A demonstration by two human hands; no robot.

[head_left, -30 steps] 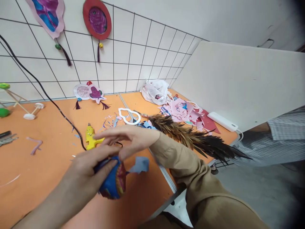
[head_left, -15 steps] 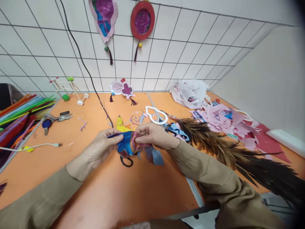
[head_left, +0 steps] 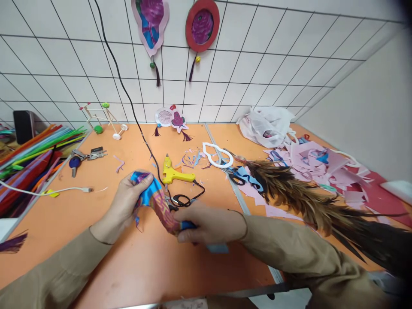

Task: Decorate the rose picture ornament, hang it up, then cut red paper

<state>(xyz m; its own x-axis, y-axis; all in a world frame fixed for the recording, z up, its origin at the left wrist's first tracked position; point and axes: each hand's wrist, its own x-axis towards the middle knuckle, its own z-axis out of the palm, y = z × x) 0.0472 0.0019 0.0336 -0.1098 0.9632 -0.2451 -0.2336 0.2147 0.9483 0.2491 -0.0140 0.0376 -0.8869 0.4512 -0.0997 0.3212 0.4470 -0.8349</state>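
A shiny blue and purple-gold patterned cloth (head_left: 158,205) stretches between both hands above the orange table (head_left: 138,266). My left hand (head_left: 128,199) pinches its upper left end, thumb on top. My right hand (head_left: 206,223), a little blurred, grips the lower right end. Just beyond the cloth lies a yellow glue gun (head_left: 177,174) with a black cord. Black-handled scissors (head_left: 175,201) are partly hidden behind the cloth and my right hand. A light blue scrap (head_left: 217,248) shows below my right wrist.
Brown feathers (head_left: 289,189), pink scraps (head_left: 322,161) and a white plastic bag (head_left: 267,126) lie on the right. A white cut-out frame (head_left: 219,155) is behind the glue gun. Keys (head_left: 88,156), a cable and colourful pipe cleaners (head_left: 38,150) are on the left.
My hands have moved apart, the right one down toward me, and the bunched cloth is now drawn out between them. The glue gun is now uncovered. The view has shifted slightly left.
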